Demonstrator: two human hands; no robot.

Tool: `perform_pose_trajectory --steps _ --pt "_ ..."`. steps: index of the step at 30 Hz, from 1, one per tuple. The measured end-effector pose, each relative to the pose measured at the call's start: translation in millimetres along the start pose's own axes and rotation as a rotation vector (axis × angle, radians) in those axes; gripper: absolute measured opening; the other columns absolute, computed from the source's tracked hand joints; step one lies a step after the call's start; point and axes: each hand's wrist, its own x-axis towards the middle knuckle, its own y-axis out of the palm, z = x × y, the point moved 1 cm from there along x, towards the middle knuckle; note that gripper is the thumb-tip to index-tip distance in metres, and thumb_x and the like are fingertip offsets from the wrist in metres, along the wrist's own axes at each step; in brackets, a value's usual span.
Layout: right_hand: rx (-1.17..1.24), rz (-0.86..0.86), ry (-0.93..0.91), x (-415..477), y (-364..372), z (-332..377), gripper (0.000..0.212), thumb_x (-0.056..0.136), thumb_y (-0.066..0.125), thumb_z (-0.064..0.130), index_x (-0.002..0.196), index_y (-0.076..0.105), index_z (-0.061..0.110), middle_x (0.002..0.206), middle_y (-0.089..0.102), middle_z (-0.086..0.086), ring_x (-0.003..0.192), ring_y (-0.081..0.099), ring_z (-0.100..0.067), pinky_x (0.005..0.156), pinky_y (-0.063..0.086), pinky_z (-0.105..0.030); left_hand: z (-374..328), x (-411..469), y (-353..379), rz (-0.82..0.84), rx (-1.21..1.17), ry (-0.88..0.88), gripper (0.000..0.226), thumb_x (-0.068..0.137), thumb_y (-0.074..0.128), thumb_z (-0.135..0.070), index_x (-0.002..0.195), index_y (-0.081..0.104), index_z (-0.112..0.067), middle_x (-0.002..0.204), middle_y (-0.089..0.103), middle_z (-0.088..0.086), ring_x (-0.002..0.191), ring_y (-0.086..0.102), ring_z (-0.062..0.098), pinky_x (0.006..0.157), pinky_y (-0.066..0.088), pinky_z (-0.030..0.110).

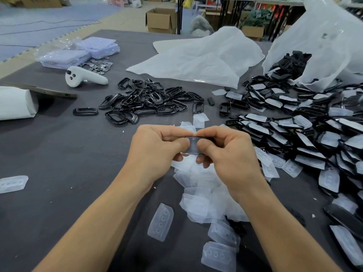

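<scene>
Both hands meet at the middle of the table around one small black plastic shell (193, 146) with a clear pad on it. My left hand (157, 149) pinches its left end between thumb and fingers. My right hand (225, 150) grips its right end, thumb pressed on the top face. Most of the shell is hidden by the fingers. Under the hands lies a heap of translucent silicone button pads (198, 197). A pile of black frames (149, 99) lies beyond the hands. A large pile of black shells fitted with pads (306, 134) spreads on the right.
A white handheld controller (84, 76) and a tablet (45, 91) lie at the left. Purple trays in plastic (78, 52) and small metal discs (98, 65) sit at the far left. White plastic bags (202, 57) lie behind; one bag (318, 46) spills black parts. Loose pads (161, 222) lie near my arms.
</scene>
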Motion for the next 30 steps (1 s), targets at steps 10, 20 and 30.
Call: perform_pose_trajectory --steps 10,20,30 --pt "-0.410 -0.044 -0.145 -8.1 -0.6 6.3 0.041 0.079 0.076 0.009 0.108 0.075 0.039 0.091 0.074 0.018 0.081 0.072 -0.007 0.074 0.057 -0.018 3.1 4.2 -3.4 -0.099 -0.067 -0.073 0.018 0.088 0.075 0.003 0.090 0.082 -0.013 0.074 0.079 0.009 0.060 0.072 0.016 0.055 0.054 0.020" --pt "-0.680 -0.135 -0.186 3.3 -23.6 5.5 0.043 0.070 0.088 0.009 0.102 0.076 0.036 0.081 0.065 0.033 0.088 0.057 0.018 0.075 0.037 0.002 12.9 12.1 -6.8 -0.210 -0.007 -0.108 0.007 0.082 0.076 -0.037 0.083 0.082 -0.039 0.082 0.080 -0.006 0.077 0.075 0.012 0.068 0.060 0.030" --pt "-0.905 -0.386 -0.040 22.1 -59.9 0.7 0.063 0.087 0.078 0.021 0.145 0.054 0.022 0.155 0.048 -0.005 0.147 0.036 -0.024 0.123 0.028 -0.044 33.5 45.2 -27.3 -0.429 0.762 0.111 0.045 0.090 0.064 -0.015 0.135 0.065 -0.019 0.144 0.059 0.002 0.141 0.042 0.019 0.117 0.029 0.028"
